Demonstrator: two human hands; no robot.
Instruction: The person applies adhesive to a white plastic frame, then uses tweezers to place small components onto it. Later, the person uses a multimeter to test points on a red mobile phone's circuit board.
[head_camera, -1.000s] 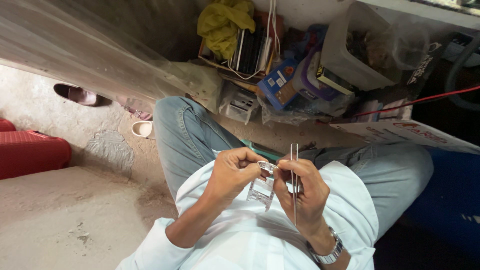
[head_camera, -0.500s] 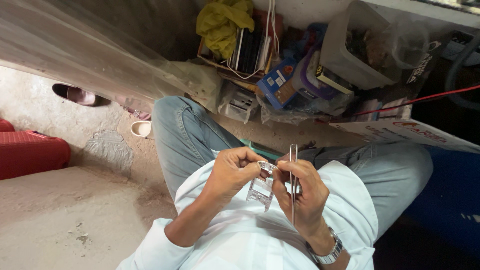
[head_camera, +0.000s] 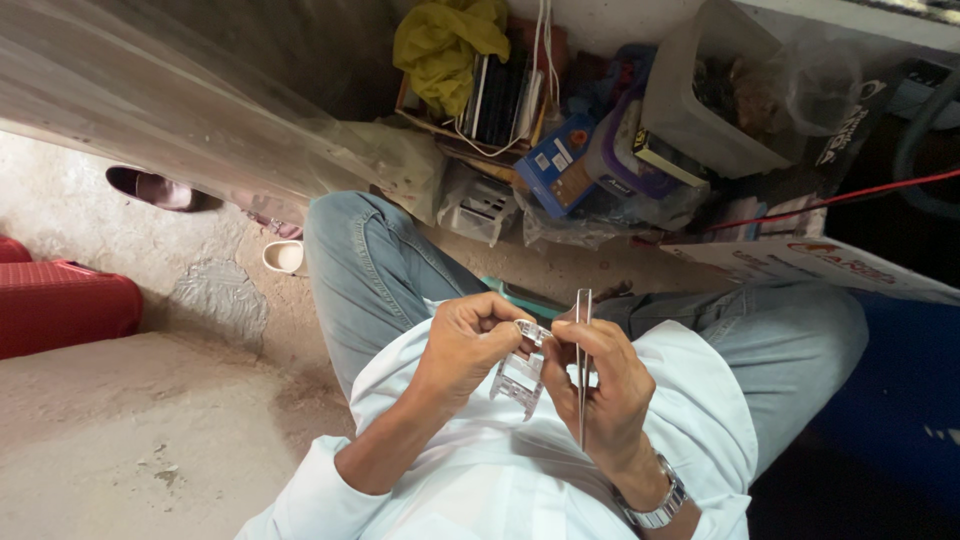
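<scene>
Little is shifting since the earlier frames: both hands are staying together over the lap, and only the view is drifting slightly. The left hand (head_camera: 470, 345) is curling closed around a small clear plastic part (head_camera: 520, 375), pinching its top edge between thumb and forefinger. Just right of that part, the right hand (head_camera: 605, 385) is gripping metal tweezers (head_camera: 582, 365) upright, fingers wrapped shut about their middle, tips pointing away from the body. Judging from this, steadiness matters most: bracing the wrists on the white shirt (head_camera: 500, 480) and keeping the part close to the tweezers would help. Beyond the part, jeans-clad knees (head_camera: 370, 270) are spreading outward, and farther past it a cluttered shelf (head_camera: 560, 130) is holding boxes and a yellow cloth (head_camera: 440, 45).
</scene>
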